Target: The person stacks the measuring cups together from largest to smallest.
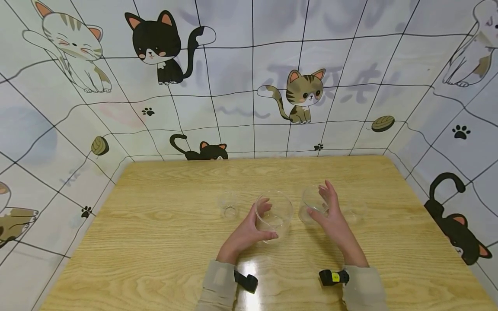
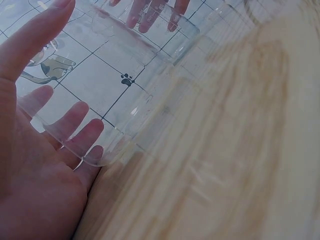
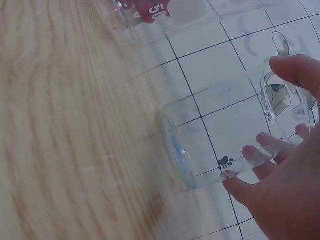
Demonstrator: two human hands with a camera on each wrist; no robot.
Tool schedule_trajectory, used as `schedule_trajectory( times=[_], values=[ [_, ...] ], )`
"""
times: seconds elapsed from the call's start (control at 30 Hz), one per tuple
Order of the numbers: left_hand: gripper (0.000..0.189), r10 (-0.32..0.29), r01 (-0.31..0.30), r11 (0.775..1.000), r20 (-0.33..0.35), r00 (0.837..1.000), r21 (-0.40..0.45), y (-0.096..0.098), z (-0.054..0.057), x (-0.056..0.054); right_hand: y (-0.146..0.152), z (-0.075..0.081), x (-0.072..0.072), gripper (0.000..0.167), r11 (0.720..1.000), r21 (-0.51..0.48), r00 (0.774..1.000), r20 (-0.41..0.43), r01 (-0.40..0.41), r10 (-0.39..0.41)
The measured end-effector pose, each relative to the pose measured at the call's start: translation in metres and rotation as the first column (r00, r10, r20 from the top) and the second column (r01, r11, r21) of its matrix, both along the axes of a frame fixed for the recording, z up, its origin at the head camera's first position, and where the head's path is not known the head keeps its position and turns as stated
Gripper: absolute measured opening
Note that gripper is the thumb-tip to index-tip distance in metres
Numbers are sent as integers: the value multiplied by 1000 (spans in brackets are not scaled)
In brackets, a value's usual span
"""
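A large clear glass beaker [image 1: 281,220] stands on the wooden table in the middle of the head view. My left hand [image 1: 247,233] holds it from the left, thumb in front and fingers behind. Just right of it is a smaller clear beaker [image 1: 309,211], gripped from its right side by my right hand [image 1: 333,220]. In the right wrist view the thumb is near the rim of this beaker [image 3: 210,135] and the fingers lie along its wall. White printed markings show on the large beaker [image 3: 159,25] there.
A small clear glass vessel [image 1: 229,210] stands left of the large beaker. Another faint clear vessel [image 1: 355,213] is right of my right hand. The wooden table [image 1: 155,259] is bordered by walls [image 1: 233,112] with printed cats and grid lines.
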State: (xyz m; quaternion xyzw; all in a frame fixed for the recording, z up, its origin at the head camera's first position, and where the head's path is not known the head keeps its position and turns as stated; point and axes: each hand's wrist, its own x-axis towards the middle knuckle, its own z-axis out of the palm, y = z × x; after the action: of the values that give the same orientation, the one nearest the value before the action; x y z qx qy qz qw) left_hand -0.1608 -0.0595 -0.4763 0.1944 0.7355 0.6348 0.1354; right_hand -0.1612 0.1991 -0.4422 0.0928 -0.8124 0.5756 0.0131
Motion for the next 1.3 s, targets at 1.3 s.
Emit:
schedule_trajectory(
  times=[1.3],
  values=[
    [91,-22,22,1000,-4,1000,-1,0,26,9,11,-8,-1,83,1000,0,999,38,9,-9]
  ],
)
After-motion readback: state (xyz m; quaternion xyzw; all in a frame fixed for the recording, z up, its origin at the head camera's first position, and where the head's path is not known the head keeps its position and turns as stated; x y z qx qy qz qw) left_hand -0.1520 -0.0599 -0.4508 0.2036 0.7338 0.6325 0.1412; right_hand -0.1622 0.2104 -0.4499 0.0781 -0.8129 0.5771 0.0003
